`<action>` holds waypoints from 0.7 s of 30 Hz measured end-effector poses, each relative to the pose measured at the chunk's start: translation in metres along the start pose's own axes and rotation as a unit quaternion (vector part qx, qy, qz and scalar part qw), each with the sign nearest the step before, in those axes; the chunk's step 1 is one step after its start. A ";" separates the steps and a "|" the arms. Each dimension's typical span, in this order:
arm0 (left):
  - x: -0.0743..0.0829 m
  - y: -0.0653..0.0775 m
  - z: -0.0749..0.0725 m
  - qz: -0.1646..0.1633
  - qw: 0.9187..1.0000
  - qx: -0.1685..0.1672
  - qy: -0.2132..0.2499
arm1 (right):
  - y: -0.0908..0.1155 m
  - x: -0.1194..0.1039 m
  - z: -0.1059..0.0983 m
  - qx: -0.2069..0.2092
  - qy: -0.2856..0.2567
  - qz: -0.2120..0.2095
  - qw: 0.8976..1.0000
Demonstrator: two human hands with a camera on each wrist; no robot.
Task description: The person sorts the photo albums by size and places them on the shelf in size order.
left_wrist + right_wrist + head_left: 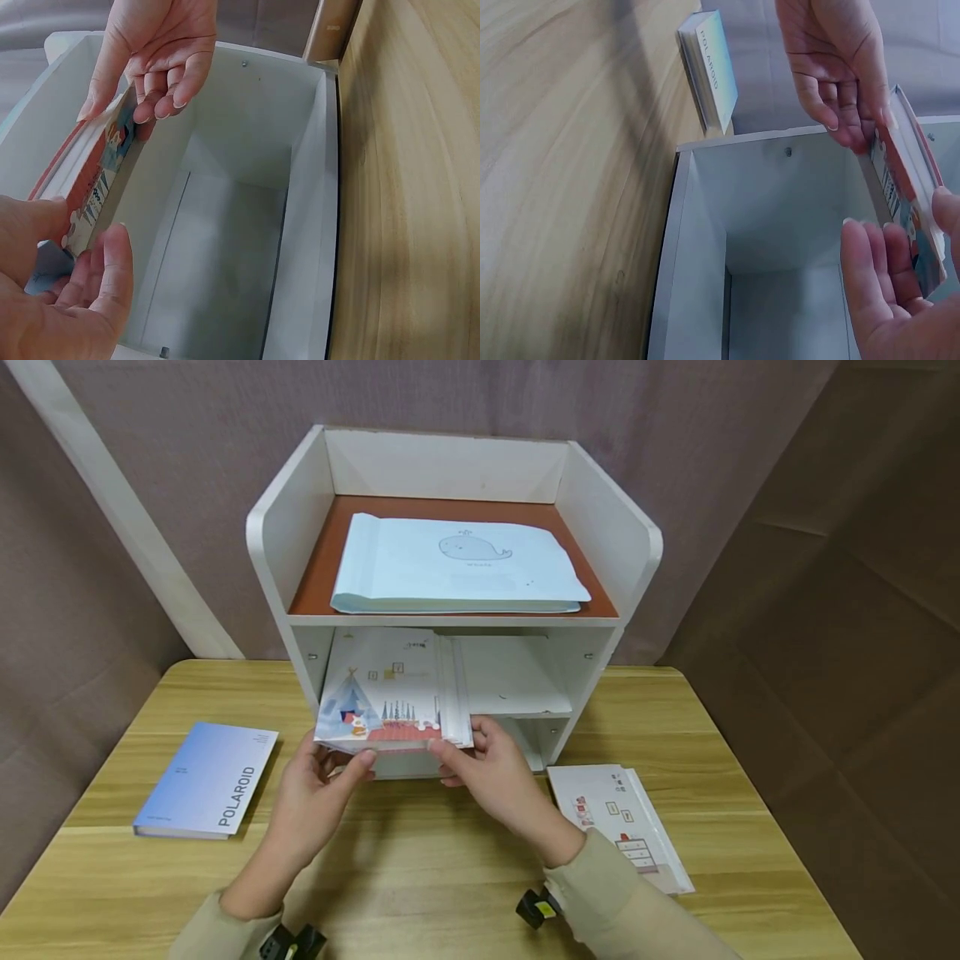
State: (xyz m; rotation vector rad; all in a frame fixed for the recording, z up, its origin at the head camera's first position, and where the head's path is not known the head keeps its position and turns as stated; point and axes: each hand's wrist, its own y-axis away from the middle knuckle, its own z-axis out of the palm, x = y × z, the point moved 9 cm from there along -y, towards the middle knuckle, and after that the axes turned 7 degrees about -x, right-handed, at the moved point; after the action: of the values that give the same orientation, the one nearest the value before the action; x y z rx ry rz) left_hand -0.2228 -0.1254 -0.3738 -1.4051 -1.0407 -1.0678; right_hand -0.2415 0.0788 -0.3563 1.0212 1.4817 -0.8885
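Observation:
A picture book (382,693) with a blue tent on its cover lies level, its far part inside the shelf unit's middle compartment. My left hand (318,793) pinches its near left corner, thumb on the near edge and fingers beneath. At the near right corner my right hand (495,768) holds the book the same way. In the left wrist view the book's red-and-white edge (82,165) shows between the two hands. The right wrist view shows the book (911,184) above the lower compartment, with the left hand (840,67) at its far end.
The white shelf unit (641,547) stands at the table's back. A whale-cover book (465,564) lies on its brown top. A blue POLAROID book (206,781) lies on the table (420,877) at left, another illustrated book (618,827) at right, partly behind the right forearm.

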 end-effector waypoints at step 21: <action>-0.007 -0.009 -0.002 -0.003 1.000 0.000 -0.014 | -0.006 0.006 -0.014 0.037 0.191 -0.035 0.980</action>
State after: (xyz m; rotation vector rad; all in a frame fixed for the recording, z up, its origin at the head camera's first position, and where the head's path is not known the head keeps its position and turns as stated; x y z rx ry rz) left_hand -0.2328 -0.1268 -0.3781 -1.4227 -1.0648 -1.0549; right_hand -0.2521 0.0901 -0.3608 1.2516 1.8246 -0.8333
